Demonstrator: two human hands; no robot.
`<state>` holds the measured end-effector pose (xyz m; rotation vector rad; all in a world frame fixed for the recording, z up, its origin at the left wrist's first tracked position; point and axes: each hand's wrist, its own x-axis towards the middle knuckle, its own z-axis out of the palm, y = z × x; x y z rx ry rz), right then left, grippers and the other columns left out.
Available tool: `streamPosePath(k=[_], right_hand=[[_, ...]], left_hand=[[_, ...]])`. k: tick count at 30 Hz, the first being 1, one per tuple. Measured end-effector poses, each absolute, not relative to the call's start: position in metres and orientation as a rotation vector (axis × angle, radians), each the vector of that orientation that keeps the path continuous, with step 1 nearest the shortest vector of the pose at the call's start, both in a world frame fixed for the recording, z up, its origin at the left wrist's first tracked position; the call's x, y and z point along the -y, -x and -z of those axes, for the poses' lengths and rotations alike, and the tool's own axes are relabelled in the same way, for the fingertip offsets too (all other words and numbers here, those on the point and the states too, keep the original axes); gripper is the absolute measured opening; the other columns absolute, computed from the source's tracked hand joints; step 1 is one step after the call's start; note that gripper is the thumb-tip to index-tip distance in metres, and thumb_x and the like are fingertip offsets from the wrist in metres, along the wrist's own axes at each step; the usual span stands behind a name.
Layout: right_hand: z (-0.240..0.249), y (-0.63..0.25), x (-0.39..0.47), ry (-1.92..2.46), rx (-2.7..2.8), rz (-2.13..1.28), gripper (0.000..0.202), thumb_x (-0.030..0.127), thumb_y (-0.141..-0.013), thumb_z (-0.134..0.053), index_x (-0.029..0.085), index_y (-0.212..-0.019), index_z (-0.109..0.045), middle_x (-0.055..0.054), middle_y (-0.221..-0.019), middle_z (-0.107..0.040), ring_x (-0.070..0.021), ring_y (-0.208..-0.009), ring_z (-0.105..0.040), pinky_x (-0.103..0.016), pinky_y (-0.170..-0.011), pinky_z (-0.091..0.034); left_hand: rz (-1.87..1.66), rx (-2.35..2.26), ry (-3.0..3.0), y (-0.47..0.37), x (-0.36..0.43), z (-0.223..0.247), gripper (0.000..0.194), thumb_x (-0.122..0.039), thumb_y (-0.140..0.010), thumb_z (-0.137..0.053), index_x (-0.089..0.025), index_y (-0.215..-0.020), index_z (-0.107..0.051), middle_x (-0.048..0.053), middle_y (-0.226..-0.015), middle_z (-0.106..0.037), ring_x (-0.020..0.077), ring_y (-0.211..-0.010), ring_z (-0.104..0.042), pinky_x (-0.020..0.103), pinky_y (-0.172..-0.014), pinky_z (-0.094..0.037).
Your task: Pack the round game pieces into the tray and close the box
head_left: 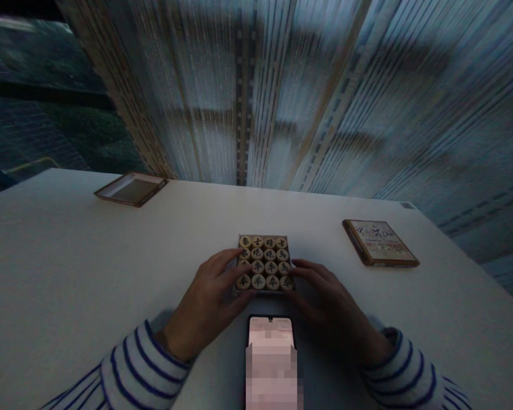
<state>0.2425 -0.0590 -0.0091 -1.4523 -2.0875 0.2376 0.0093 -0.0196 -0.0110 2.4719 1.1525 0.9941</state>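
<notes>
A small square tray at the middle of the table holds round Chinese chess pieces in a tight grid, dark characters facing up. My left hand lies along the tray's left side, its fingertips over the left column of pieces and its thumb near the front edge. On the right side, my right hand touches the tray's edge, fingers apart, thumb near the front right corner. Both hands are spread around the tray without closing on it.
A phone with a lit screen lies just in front of the tray. An open, shallow box part rests at the back left. To the right lies a printed box. Striped string curtains hang behind the white table.
</notes>
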Motion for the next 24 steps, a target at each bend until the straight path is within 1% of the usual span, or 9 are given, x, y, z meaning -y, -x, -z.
streamPosePath(k=[4, 10, 16, 24], right_hand=[[0.0094, -0.2418, 0.0583, 1.444, 2.082, -0.238, 0.028, 0.029, -0.080, -0.057, 0.022, -0.107, -0.056, -0.010, -0.116, -0.058, -0.0231, -0.104, -0.056, -0.044, -0.085, -0.049], [0.0077, -0.2410, 0.0579, 1.452, 2.089, -0.255, 0.026, 0.029, -0.081, -0.055, 0.022, -0.106, -0.056, -0.011, -0.115, -0.059, -0.0232, -0.104, -0.056, -0.045, -0.085, -0.049], [0.0074, -0.2406, 0.0582, 1.443, 2.071, -0.289, 0.026, 0.029, -0.082, -0.054, 0.021, -0.107, -0.056, -0.011, -0.115, -0.058, -0.0232, -0.104, -0.056, -0.045, -0.086, -0.048], [0.0084, -0.2422, 0.0584, 1.450, 2.091, -0.304, 0.029, 0.028, -0.082, -0.055, 0.021, -0.110, -0.054, -0.010, -0.116, -0.057, -0.0228, -0.105, -0.055, -0.044, -0.087, -0.048]], left_hand=[[-1.011, -1.197, -2.442, -0.0130, 0.0198, 0.0126, 0.031, -0.028, -0.076, -0.062, -0.023, -0.107, -0.058, 0.010, -0.123, -0.053, 0.0272, -0.115, -0.047, 0.050, -0.093, -0.042], [-1.040, -1.217, -2.417, -0.0136, 0.0180, 0.0139, 0.031, -0.032, -0.077, -0.060, -0.021, -0.106, -0.057, 0.010, -0.121, -0.054, 0.0268, -0.113, -0.048, 0.050, -0.093, -0.042], [-1.017, -1.226, -2.410, -0.0139, 0.0172, 0.0151, 0.032, -0.030, -0.076, -0.060, -0.019, -0.106, -0.056, 0.011, -0.120, -0.054, 0.0268, -0.114, -0.048, 0.049, -0.094, -0.042], [-1.001, -1.233, -2.417, -0.0154, 0.0166, 0.0125, 0.031, -0.029, -0.076, -0.060, -0.020, -0.106, -0.056, 0.010, -0.120, -0.055, 0.0266, -0.113, -0.049, 0.050, -0.094, -0.042]])
